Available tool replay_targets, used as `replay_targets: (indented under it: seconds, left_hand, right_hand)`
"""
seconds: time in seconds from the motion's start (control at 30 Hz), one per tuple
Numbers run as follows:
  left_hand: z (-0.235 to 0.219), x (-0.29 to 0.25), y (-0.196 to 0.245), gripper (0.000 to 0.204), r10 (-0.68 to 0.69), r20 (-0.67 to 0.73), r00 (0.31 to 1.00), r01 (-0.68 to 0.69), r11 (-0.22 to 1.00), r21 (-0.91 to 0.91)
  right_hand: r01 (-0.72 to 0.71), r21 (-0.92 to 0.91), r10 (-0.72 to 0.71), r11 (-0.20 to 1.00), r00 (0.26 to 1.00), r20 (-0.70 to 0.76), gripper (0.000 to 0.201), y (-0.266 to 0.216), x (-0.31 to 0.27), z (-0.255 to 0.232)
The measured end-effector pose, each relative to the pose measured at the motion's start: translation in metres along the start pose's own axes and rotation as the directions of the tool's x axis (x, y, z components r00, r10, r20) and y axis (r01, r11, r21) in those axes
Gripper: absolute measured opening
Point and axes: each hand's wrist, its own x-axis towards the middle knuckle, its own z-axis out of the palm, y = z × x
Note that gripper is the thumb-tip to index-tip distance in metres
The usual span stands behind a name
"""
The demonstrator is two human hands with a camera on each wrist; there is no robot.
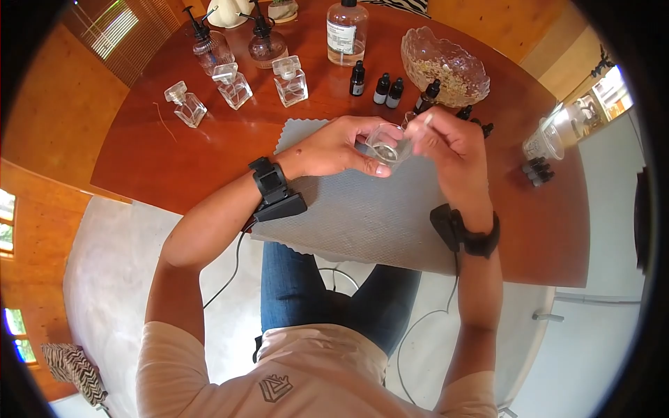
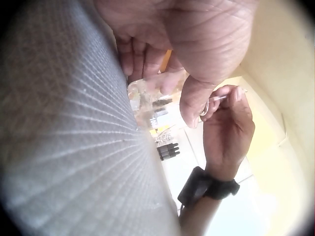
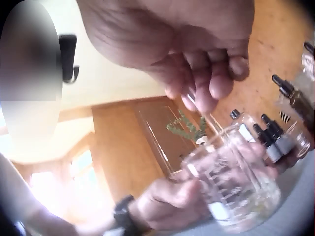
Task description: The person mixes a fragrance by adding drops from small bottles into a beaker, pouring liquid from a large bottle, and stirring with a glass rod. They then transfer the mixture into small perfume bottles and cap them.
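My left hand (image 1: 334,148) grips a small clear glass beaker (image 1: 385,153) over the grey textured mat (image 1: 362,209), thumb on the near side and fingers round the far side. Printed measuring marks show on the beaker (image 3: 241,187) in the right wrist view, with a little clear liquid low inside. Between thumb and fingertips, my right hand (image 1: 456,143) pinches a thin clear glass rod (image 3: 212,121), which slants down into the beaker's mouth. The left wrist view shows the right hand (image 2: 229,132) beyond the left thumb, the beaker partly hidden by the left hand.
Small black dropper bottles (image 1: 382,89) stand behind the hands, several more at the right. Farther back are a large labelled bottle (image 1: 345,35), a glass bowl (image 1: 446,66) and dark-topped pump bottles (image 1: 267,49). Square glass bottles (image 1: 290,82) stand at left, a clear cup (image 1: 543,141) at right.
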Motion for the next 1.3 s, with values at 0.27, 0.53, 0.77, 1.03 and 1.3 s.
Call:
replay_targets:
  seconds: [0.27,0.53,0.77,1.03,1.3]
  left_hand:
    - [-0.001,0.000,-0.001,0.063,-0.009,0.015,1.000,0.009,1.000,0.021]
    - [0.000,0.001,0.000,0.064,-0.002,0.001,1.000,0.002,1.000,0.026]
    - [-0.001,0.001,-0.001,0.063,0.007,0.010,1.000,-0.007,0.999,0.037]
    - [-0.001,0.000,0.002,0.062,-0.030,0.012,0.999,0.029,0.997,0.072]
    - [0.000,0.001,0.001,0.064,-0.015,0.002,1.000,0.015,1.000,0.013]
  right_hand:
    - [0.043,0.004,-0.043,0.999,0.991,0.128,0.018,-0.005,0.000,-0.004]
    - [0.087,-0.051,-0.089,0.995,0.996,-0.024,0.019,0.010,0.002,0.001]
    - [0.081,-0.043,-0.083,0.996,0.996,-0.034,0.022,0.010,0.001,0.001]
    - [0.184,-0.097,-0.177,0.978,0.981,0.077,0.016,0.003,0.002,-0.001]
    - [0.075,0.012,-0.075,0.997,0.997,0.024,0.017,0.006,0.001,-0.003]
